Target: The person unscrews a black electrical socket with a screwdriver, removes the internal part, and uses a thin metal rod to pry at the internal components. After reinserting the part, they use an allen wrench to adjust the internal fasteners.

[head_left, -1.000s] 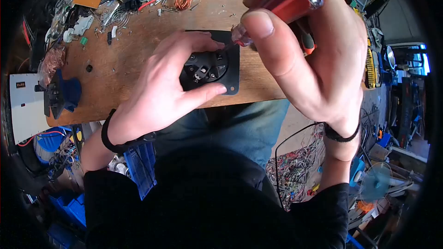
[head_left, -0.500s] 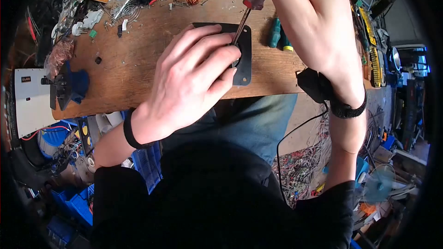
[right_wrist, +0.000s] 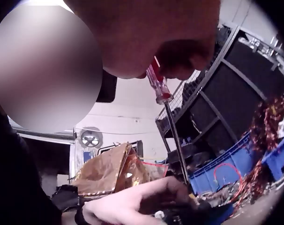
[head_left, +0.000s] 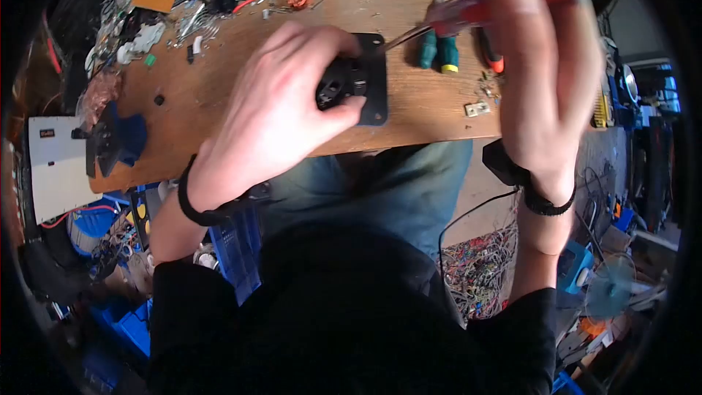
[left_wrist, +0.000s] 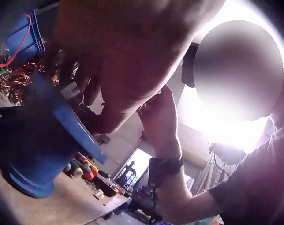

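Note:
My left hand (head_left: 270, 106) holds a black round part (head_left: 333, 91) from its left side, thumb and fingers curled about it. The part sits on a square black plate (head_left: 376, 84) with corner holes, over the wooden table. In the left wrist view a flared, blue-looking body (left_wrist: 43, 140) stands below that hand. My right hand (head_left: 545, 77), blurred and higher up, grips the red, clear handle of a screwdriver (head_left: 455, 16). Its steel shaft (right_wrist: 175, 138) slants down toward the left fingers in the right wrist view. The tip is hidden there.
Two green-handled tools (head_left: 448, 58) and an orange-tipped handle (head_left: 495, 62) lie right of the plate. A small pale fitting (head_left: 477, 109) is near the front edge. Wire and scrap (head_left: 197, 11) pile up along the back. A blue and black object (head_left: 121, 139) stands at the left edge.
The screwdriver swings from steeply angled over the part to a flatter slant, its handle going right with my right hand. My left fingers, spread across the part half a second ago, now uncover its top.

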`<state>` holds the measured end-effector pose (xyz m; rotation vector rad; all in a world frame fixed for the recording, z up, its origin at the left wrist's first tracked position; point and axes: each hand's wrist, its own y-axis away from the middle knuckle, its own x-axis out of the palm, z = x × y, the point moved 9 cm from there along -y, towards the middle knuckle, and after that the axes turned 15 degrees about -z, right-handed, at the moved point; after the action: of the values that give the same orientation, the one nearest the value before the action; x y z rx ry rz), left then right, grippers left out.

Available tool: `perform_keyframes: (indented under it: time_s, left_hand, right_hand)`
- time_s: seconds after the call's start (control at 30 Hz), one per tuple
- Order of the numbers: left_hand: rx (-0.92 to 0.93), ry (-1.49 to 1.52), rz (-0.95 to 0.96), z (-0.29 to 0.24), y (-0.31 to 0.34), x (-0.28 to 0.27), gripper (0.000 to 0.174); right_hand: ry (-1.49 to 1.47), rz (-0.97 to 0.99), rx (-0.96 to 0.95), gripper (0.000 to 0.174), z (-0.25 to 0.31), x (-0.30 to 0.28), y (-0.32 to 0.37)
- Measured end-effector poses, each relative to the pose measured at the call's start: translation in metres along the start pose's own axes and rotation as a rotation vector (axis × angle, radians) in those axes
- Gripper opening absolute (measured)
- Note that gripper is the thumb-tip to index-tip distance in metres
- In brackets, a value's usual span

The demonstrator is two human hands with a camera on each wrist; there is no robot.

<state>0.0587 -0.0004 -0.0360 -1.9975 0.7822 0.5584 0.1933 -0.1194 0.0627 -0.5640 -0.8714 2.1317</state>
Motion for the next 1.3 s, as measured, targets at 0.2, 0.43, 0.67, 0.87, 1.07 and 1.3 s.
perform_keyframes:
  time_s: [0.2, 0.43, 0.67, 0.87, 1.07, 1.3]
  left_hand:
    - [0.2, -0.053, 0.01, -0.025, -0.013, -0.014, 0.052]
    - [-0.015, 0.289, 0.031, -0.068, -0.062, -0.014, 0.043]
    - [-0.285, 0.516, -0.013, -0.004, -0.055, -0.016, 0.034]
    - [-0.352, 0.631, 0.018, 0.008, -0.035, -0.01, 0.032]
    - [-0.385, 0.615, 0.004, 0.016, -0.03, -0.016, 0.03]
    - [-0.418, 0.698, -0.066, 0.013, -0.027, -0.037, 0.031]
  right_hand:
    - [0.371, -0.344, 0.13, 0.032, 0.002, -0.059, 0.001]
    - [0.502, 0.171, 0.0, 0.027, 0.018, -0.017, -0.01]
    - [0.142, 0.03, 0.323, 0.047, -0.029, -0.05, 0.034]
    - [0.127, 0.042, 0.616, 0.031, -0.087, -0.072, 0.1]
    - [0.236, 0.08, 0.694, 0.025, -0.105, -0.077, 0.133]
    - [0.438, 0.04, 0.531, 0.026, -0.124, -0.086, 0.118]
